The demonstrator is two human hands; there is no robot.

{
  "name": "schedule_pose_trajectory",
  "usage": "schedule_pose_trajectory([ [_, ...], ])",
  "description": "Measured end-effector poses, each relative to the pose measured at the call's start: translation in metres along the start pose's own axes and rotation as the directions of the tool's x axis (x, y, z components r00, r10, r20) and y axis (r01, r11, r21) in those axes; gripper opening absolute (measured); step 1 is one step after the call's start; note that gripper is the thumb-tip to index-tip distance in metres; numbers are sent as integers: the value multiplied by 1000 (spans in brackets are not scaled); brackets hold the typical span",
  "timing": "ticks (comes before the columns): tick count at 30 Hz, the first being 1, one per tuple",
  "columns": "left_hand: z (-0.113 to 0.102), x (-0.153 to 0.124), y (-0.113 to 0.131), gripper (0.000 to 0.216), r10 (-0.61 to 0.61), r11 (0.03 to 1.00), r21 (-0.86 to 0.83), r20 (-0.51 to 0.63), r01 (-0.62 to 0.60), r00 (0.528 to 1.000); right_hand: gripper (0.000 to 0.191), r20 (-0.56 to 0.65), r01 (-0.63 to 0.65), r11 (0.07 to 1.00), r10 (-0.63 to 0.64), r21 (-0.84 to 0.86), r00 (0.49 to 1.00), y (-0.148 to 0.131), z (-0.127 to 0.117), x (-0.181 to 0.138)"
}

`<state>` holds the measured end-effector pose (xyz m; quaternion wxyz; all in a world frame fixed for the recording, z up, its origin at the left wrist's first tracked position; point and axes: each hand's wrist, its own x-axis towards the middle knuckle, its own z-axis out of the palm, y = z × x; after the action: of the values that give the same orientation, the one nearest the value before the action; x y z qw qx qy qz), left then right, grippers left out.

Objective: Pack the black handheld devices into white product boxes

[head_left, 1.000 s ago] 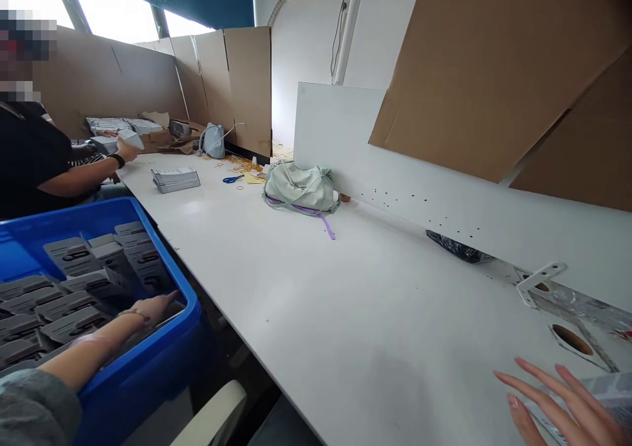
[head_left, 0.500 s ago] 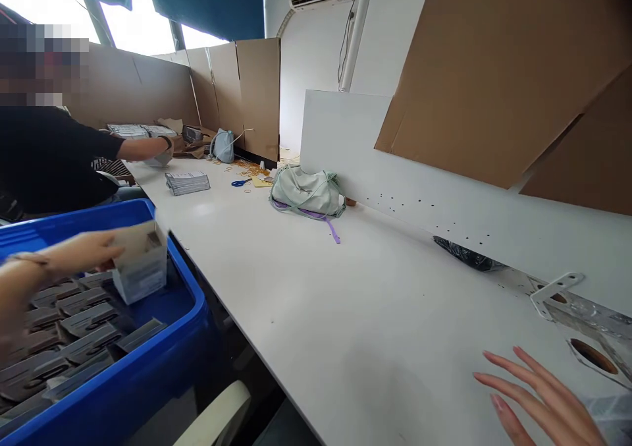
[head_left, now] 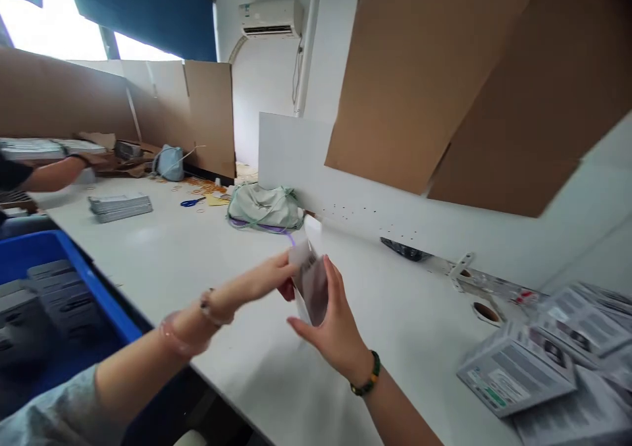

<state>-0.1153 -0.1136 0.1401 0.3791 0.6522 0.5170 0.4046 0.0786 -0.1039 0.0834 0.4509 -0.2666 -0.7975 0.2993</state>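
A small white carton (head_left: 312,284) is held up above the white table, tilted, with a flap standing up at its top. My left hand (head_left: 274,276) grips its left side, the fingers partly hidden behind it. My right hand (head_left: 334,324) is around the right and lower side, its fingers along the edge and its thumb reaching across the near lower part. Motion blurs the carton's print and inside.
The blue bin (head_left: 93,294) at left holds several grey packs (head_left: 62,301). Printed boxes (head_left: 513,373) lie at right. A stack of flat printed sheets (head_left: 121,207), blue scissors (head_left: 191,202) and a pale green bag (head_left: 264,207) are farther back. A co-worker's arm (head_left: 54,173) is far left.
My left hand has brought the carton from the blue bin over the table. My right hand has moved in and taken hold of it. The view has turned right, showing the printed boxes.
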Motion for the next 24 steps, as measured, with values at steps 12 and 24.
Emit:
schedule_pose_trajectory([
  [12, 86, 100, -20, 42, 176, 970, -199, 163, -142, 971, 100, 82, -308, 726, 330, 615, 940, 60, -72, -34],
  [24, 98, 92, -47, 44, 118, 954, -297, 256, -38, 959, 100, 153, -446, 522, 510, 727, 846, 71, -59, -44],
])
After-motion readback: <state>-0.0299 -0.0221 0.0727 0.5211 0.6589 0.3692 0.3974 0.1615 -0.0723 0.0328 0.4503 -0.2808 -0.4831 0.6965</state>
